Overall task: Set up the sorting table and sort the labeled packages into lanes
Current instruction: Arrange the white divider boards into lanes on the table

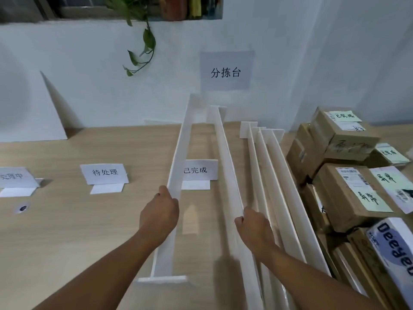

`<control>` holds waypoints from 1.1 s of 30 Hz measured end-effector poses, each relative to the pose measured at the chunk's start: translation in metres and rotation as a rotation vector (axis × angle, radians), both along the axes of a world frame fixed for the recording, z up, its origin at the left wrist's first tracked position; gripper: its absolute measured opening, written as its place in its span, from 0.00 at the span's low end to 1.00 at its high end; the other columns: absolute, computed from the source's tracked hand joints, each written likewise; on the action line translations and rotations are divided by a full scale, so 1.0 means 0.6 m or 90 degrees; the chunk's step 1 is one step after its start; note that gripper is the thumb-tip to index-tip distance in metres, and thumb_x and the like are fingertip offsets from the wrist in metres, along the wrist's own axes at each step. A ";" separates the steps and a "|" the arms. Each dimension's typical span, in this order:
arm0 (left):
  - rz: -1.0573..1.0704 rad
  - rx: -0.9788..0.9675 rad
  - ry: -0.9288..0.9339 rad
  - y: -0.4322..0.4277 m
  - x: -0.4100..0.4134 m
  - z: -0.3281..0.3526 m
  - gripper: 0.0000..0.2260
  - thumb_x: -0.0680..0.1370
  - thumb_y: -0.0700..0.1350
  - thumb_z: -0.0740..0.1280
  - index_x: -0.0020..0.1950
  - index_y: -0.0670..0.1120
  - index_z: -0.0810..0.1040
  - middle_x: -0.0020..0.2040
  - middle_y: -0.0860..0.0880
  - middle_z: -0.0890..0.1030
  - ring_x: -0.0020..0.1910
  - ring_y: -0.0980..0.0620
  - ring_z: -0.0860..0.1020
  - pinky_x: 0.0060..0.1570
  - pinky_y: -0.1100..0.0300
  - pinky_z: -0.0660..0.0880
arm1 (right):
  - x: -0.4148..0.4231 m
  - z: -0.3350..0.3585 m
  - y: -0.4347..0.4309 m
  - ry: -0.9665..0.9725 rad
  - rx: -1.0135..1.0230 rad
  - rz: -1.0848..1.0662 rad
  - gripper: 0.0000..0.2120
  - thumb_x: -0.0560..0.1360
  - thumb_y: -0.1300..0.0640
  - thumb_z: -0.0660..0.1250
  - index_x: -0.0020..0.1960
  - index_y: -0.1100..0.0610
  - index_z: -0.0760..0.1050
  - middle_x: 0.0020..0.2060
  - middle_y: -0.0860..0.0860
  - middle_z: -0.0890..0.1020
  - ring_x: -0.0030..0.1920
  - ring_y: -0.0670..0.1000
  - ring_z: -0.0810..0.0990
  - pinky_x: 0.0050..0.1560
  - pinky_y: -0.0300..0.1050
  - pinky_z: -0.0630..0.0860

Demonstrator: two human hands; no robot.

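My left hand grips the top edge of a long white divider board that stands upright on the wooden table. My right hand grips the top edge of a second white divider just to its right. Between the two stands a folded paper sign with printed characters. Two more paper signs stand further left. Cardboard packages with handwritten labels are stacked at the right.
Several more white dividers lean together between my right hand and the packages. A white board leans on the wall at the back left. A paper sign hangs on the wall, and a plant trails above.
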State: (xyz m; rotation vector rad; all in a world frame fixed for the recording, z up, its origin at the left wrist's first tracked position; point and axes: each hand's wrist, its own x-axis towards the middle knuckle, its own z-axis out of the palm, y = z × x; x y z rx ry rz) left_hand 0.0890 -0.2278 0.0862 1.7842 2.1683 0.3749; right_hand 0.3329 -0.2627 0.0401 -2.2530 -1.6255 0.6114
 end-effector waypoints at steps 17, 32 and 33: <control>0.055 -0.089 -0.007 -0.027 -0.167 -0.171 0.02 0.82 0.40 0.56 0.51 0.44 0.62 0.43 0.47 0.73 0.35 0.42 0.73 0.35 0.51 0.68 | -0.054 -0.084 0.011 -0.082 -0.005 -0.046 0.09 0.79 0.55 0.59 0.44 0.59 0.70 0.36 0.56 0.77 0.39 0.59 0.78 0.38 0.49 0.76; 0.051 -0.095 -0.021 -0.042 -0.203 -0.229 0.04 0.82 0.40 0.57 0.56 0.43 0.63 0.48 0.44 0.77 0.35 0.42 0.75 0.34 0.52 0.70 | -0.053 -0.158 -0.004 -0.118 0.033 -0.015 0.06 0.79 0.57 0.62 0.43 0.54 0.69 0.29 0.49 0.74 0.30 0.51 0.76 0.30 0.42 0.72; 0.053 -0.095 -0.016 -0.041 -0.206 -0.230 0.04 0.82 0.40 0.57 0.56 0.43 0.63 0.47 0.45 0.77 0.35 0.42 0.75 0.34 0.52 0.70 | -0.053 -0.161 -0.005 -0.122 0.037 -0.012 0.07 0.79 0.57 0.62 0.43 0.54 0.69 0.28 0.48 0.74 0.30 0.49 0.75 0.30 0.41 0.71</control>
